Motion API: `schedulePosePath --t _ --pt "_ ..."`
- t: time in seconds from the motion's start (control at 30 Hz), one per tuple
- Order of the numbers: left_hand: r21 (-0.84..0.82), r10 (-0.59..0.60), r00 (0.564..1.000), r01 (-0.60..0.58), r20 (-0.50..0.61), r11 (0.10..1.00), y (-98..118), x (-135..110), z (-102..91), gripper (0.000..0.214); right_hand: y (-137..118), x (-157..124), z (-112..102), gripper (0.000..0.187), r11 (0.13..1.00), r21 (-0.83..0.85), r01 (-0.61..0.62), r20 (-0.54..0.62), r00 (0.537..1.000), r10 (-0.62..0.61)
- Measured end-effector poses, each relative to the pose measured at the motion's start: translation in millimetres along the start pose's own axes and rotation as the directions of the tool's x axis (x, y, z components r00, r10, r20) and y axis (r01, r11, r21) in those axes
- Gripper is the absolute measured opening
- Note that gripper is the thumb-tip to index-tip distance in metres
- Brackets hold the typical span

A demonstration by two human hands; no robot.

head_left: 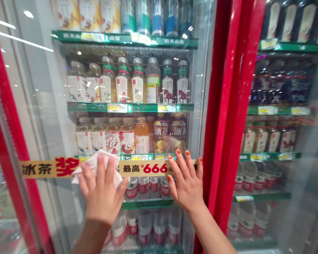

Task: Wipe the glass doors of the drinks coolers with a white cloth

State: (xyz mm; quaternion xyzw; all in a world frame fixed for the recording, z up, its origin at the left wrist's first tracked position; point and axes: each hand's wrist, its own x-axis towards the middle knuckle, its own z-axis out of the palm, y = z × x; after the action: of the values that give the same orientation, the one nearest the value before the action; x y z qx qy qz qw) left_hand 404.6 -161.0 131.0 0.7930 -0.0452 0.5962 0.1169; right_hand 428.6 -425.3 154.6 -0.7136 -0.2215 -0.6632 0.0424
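Observation:
My left hand (102,190) presses a white folded tissue (96,164) against the glass door (132,49) of a drinks fridge. Its fingers lie over the tissue, and the tissue's edges stick out around them. Flat on the same glass, farther right, rests my right hand (188,180), fingers spread and holding nothing. Both hands are at the height of a yellow printed strip (145,168) that runs across the door. The tissue and my left fingers hide part of the strip's lettering.
Behind the glass, rows of bottles (137,83) stand on shelves with green edges (95,107). A red door frame (228,106) rises on the right, with a second fridge section of bottles (257,137) past it. Another red frame (13,134) slants along the left.

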Motion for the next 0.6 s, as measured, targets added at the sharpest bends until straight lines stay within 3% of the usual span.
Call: schedulePosePath --t 0.07,0.13,0.2,0.27,0.4,0.47,0.53,0.6 --pt "-0.037 -0.027 0.999 0.025 -0.035 0.999 14.5 25.7 -0.3 0.084 0.9 -1.4 -1.7 0.077 1.0 0.017 -0.012 -0.014 1.0 0.012" --pt "-0.079 0.082 0.996 -0.086 -0.045 0.993 38.4 45.1 3.5 0.084 -0.5 -1.2 -6.6 0.077 0.997 0.059 -0.049 -0.009 0.999 0.05" --pt "-0.153 0.212 0.977 -0.215 -0.035 0.964 58.4 51.4 7.8 0.08 -7.6 3.7 -12.0 0.078 0.987 0.125 -0.099 -0.004 0.995 0.1" --pt "-0.293 0.237 0.971 -0.236 -0.035 0.926 66.3 46.0 9.3 0.078 -21.9 14.8 -12.6 0.083 0.975 0.212 -0.073 -0.011 0.997 0.077" --pt "-0.57 0.094 0.995 -0.058 0.035 0.82 49.8 27.1 1.7 0.079 -59.0 51.2 8.6 0.085 0.947 0.262 0.187 0.005 0.981 -0.196" --pt "-0.582 0.119 0.992 -0.072 0.043 0.81 35.6 25.3 -6.0 0.081 -69.4 66.4 21.1 0.076 0.956 0.169 0.241 0.055 0.966 -0.254" --pt "-0.529 0.159 0.987 -0.14 -0.009 0.837 21.2 30.0 -13.6 0.078 -69.6 70.1 25.3 0.069 0.98 0.048 0.195 0.079 0.977 -0.198" --pt "-0.437 0.134 0.987 -0.161 -0.092 0.885 6.7 38.1 -18.0 0.07 -63.6 57.5 19.6 0.07 0.996 -0.055 0.067 0.051 0.997 -0.064"
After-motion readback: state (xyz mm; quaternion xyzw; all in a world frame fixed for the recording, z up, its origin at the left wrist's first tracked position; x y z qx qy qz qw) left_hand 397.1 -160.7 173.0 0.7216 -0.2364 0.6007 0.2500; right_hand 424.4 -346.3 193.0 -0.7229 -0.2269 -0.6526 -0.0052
